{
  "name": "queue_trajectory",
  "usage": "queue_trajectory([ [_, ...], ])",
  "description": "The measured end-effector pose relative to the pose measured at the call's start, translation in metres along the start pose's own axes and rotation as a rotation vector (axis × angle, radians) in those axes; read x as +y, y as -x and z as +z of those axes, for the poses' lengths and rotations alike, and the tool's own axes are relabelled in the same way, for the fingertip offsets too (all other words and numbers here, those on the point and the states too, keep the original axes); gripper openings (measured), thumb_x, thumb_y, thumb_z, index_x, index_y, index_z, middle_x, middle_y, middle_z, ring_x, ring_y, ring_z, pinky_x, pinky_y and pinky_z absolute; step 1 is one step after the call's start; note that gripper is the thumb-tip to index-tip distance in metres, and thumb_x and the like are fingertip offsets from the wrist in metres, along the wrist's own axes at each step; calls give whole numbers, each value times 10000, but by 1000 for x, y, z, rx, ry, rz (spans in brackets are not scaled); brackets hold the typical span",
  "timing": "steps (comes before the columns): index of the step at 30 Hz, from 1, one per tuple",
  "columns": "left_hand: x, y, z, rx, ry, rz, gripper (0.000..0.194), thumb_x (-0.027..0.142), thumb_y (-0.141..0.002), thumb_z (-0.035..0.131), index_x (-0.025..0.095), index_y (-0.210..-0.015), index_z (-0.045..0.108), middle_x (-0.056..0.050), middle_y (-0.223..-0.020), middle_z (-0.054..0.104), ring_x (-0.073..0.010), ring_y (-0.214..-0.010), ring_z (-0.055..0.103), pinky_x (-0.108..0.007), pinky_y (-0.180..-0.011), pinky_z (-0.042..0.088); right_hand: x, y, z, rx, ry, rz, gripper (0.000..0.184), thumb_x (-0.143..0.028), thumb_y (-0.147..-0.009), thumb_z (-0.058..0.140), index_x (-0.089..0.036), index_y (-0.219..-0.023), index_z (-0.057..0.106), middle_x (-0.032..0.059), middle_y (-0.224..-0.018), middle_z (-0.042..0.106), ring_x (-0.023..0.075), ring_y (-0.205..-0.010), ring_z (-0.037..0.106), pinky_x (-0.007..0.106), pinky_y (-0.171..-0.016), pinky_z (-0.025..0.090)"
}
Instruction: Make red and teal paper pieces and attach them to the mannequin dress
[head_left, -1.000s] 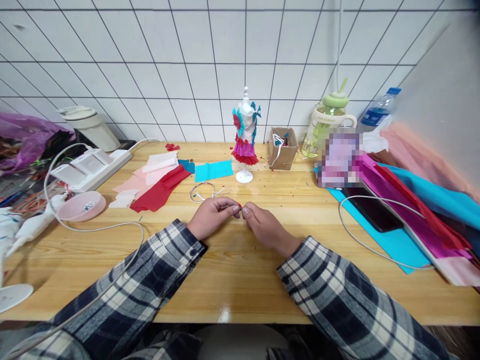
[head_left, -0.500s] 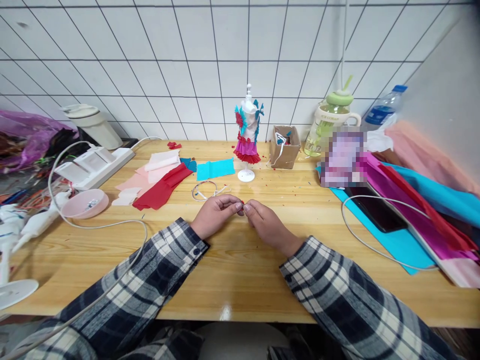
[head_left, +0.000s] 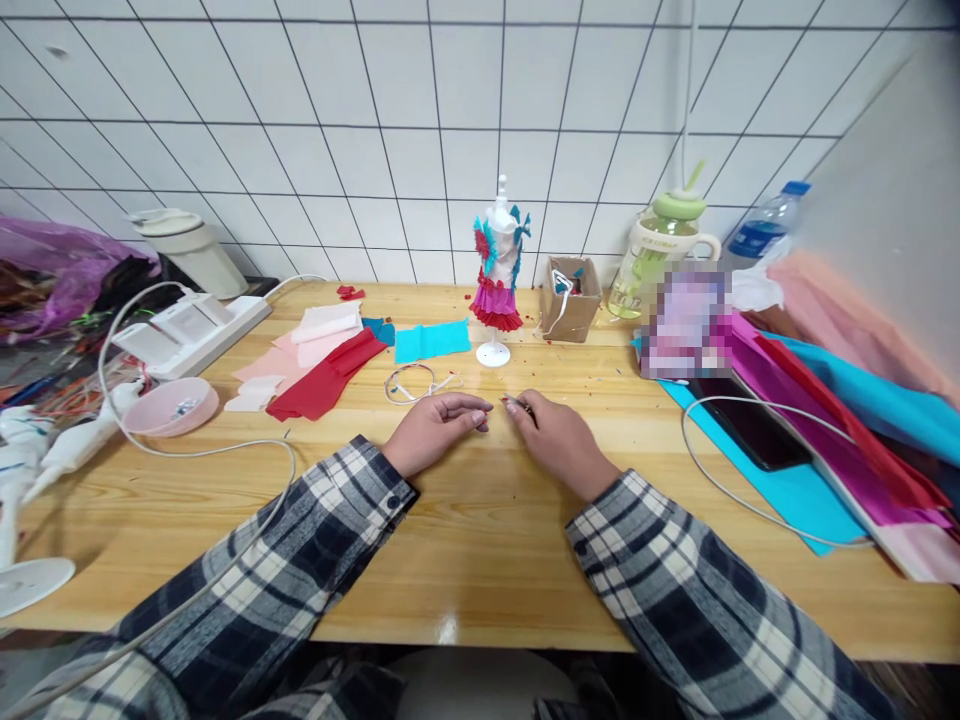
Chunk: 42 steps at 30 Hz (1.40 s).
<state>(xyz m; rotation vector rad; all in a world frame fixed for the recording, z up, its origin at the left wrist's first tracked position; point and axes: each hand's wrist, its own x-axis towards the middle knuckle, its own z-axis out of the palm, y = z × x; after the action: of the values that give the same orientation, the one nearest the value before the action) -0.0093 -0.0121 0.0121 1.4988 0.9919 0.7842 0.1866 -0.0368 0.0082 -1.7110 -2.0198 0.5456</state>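
Note:
My left hand (head_left: 433, 432) is above the table with its thumb against its curled fingers. Anything between them is too small to make out. A short gap to the right, my right hand (head_left: 559, 440) is closed around a small, dark, thin thing whose tip pokes out by the thumb; its kind is unclear. Beyond both hands stands a small white dress form (head_left: 501, 240) on a round base, dressed in crepe paper with a magenta skirt, red ruffles and blue frills. A loop of thin cord (head_left: 409, 398) lies just behind my left hand.
Left of centre lie a red crepe paper piece (head_left: 328, 378), pink sheets and a blue strip (head_left: 431, 342). A pink bowl (head_left: 171, 420) and power strip (head_left: 202, 335) are farther left. A cardboard box (head_left: 570, 310), bottle (head_left: 769, 225), phone (head_left: 757, 430) and coloured sheets occupy the right.
My hands, whose fingertips met before, are now apart. The right hand has drawn back slightly to the right, and the tip of the thin thing in it shows.

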Motion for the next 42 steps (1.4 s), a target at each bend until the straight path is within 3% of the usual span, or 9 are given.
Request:
queue_trajectory([
  [4,-1,0,2,-7,30,-29,379,428,-691,733,154,-947,678,-82,-947,727,-200,-873,675,-356,-838,516,11,-3,-6,93,274,1,213,-376,-891,505,-215,-965,623,102,-910,657,248,-862,575,334,-706,391],
  [6,1,1,3,36,7,-4,344,416,-682,740,146,-885,674,-72,-898,720,-189,-835,667,-346,-817,514,9,-2,-6,211,269,-42,237,-317,-842,581,-221,-1055,625,116,-1041,638,282,-1015,532,400,-828,384],
  [8,2,2,3,83,-17,40,313,402,-676,746,143,-830,663,-55,-846,704,-173,-794,650,-331,-795,509,3,-1,-5,287,124,-87,287,-281,-814,607,-216,-1093,624,110,-1066,634,275,-1049,518,427,-890,372],
  [13,5,2,4,123,15,89,284,375,-671,753,147,-779,623,-19,-774,659,-144,-741,610,-302,-761,497,-15,3,1,142,-517,-58,200,-321,-795,603,-182,-915,681,29,-742,639,154,-660,550,288,-641,448],
  [17,6,4,6,78,50,82,277,364,-675,754,149,-783,616,-2,-761,640,-135,-738,603,-293,-767,492,-19,3,6,60,-756,13,198,-334,-752,638,-160,-833,686,33,-751,664,141,-662,566,268,-627,451],
  [23,5,4,9,55,127,61,283,345,-671,764,154,-803,602,-5,-789,656,-144,-773,629,-294,-782,498,-15,2,10,8,-787,43,317,-343,-716,662,-149,-966,661,3,-711,627,106,-569,495,239,-545,403],
  [30,9,6,5,5,66,67,264,362,-699,736,149,-825,644,-26,-806,675,-156,-774,624,-284,-765,488,-14,1,11,-9,-735,42,186,-331,-725,641,-163,-794,678,25,-733,671,123,-614,542,247,-579,418],
  [37,12,4,1,57,-94,74,257,384,-699,712,137,-761,676,-44,-749,681,-172,-725,610,-289,-725,476,-19,5,9,25,-671,63,175,-327,-725,640,-166,-766,696,24,-675,672,122,-576,535,243,-545,409],
  [42,9,4,5,78,-33,85,241,377,-724,692,143,-753,640,-16,-729,642,-148,-709,577,-268,-711,453,-17,3,12,30,-708,102,228,-375,-711,655,-153,-758,673,37,-699,676,129,-587,544,256,-559,428],
])
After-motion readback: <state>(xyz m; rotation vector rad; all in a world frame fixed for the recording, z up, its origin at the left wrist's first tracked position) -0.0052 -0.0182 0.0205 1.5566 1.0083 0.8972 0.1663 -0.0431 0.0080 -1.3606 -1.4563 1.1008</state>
